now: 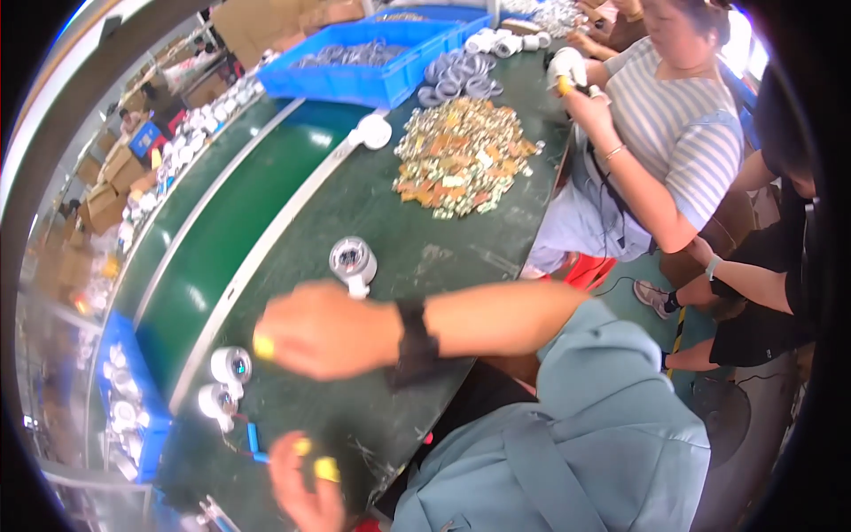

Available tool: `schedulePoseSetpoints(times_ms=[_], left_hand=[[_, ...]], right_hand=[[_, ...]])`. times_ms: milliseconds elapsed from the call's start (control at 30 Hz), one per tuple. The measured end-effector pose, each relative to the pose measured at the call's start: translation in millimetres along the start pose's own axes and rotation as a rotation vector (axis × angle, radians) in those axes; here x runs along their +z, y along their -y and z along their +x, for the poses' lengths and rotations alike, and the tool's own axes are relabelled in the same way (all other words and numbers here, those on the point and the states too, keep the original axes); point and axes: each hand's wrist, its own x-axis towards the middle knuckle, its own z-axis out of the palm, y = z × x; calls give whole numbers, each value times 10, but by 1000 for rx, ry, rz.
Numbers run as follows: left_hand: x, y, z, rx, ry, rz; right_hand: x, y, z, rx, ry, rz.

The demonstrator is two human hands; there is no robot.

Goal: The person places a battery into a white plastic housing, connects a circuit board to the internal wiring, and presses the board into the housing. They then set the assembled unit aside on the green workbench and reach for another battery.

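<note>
My right hand (332,332), smeared by motion, hovers over the green table with a black band on its wrist. One yellow finger cover shows; its other fingers are hidden, so its grip is unclear. Lower down, my left hand (306,488) has its fingers apart, two tipped in yellow, with nothing seen between them. Close to it lies a thin blue piece (253,437) beside a reddish wire. Left of my right hand stand two white round housings, one with a dark lens-like face (230,365), the other (216,402) just below. Another white housing (353,260) stands beyond that hand.
A heap of small metallic and orange parts (465,155) lies farther back, near grey rings (459,78) and a blue crate (346,84). A green belt (235,217) runs along the left. A blue bin (155,443) holds white parts. A co-worker (651,133) sits at right.
</note>
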Motion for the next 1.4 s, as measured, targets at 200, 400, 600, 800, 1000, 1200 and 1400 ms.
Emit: schedulePoseSetpoints(times_ms=[200, 400, 600, 800, 1000, 1200, 1400], left_hand=[[330, -294, 138, -209, 392, -212], [480, -113, 91, -405, 365, -575], [595, -100, 47, -573, 437, -678], [608, -298, 221, -467, 308, -656], [282, -305, 344, 77, -25, 187], [243, -571, 844, 314, 12, 353], [354, -416, 1057, 128, 186, 317]], right_hand=[[545, 554, -87, -302, 29, 129], [671, 730, -106, -309, 138, 375], [661, 702, -131, -79, 260, 706], [643, 586, -136, 297, 344, 924], [710, 0, -32, 9, 252, -62], [1026, -238, -148, -202, 381, 917], [1580, -81, -473, -167, -608, 2441]])
